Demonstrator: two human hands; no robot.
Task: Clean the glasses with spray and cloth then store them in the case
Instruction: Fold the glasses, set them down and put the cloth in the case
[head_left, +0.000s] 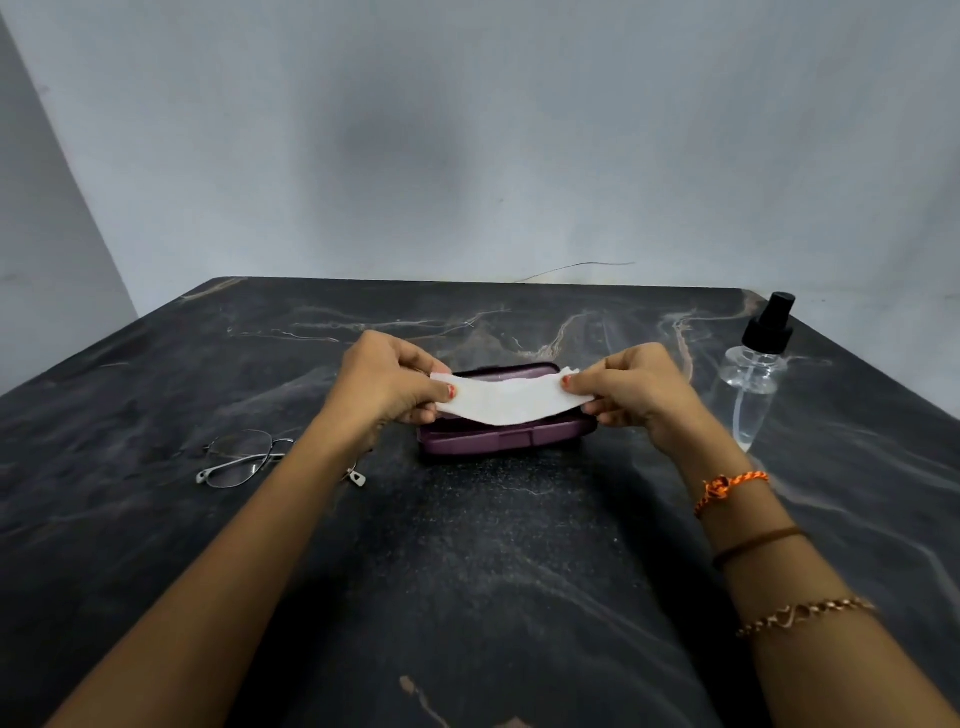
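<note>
Left hand (387, 379) and right hand (631, 387) each pinch an end of the white cloth (511, 397), stretched above the purple case (498, 439). Glasses (241, 460) lie toward the worktop's left edge, spray bottle (756, 369) near its far right corner.

One view only, head-worn, wide-angle. It is looking forward and down from the person's own height, across a dark marble table (493, 571) toward a pale wall (467, 130). Both forearms are entering from the bottom corners, reaching away from the lens. The left hand (387, 382) and right hand (636, 389) are sitting mid-frame, fairly near the camera. The table's far edge is running across the middle of the frame; its near edge is falling out of frame below. Straight lines are bending toward the borders. No second view is sharing the scene.
</note>
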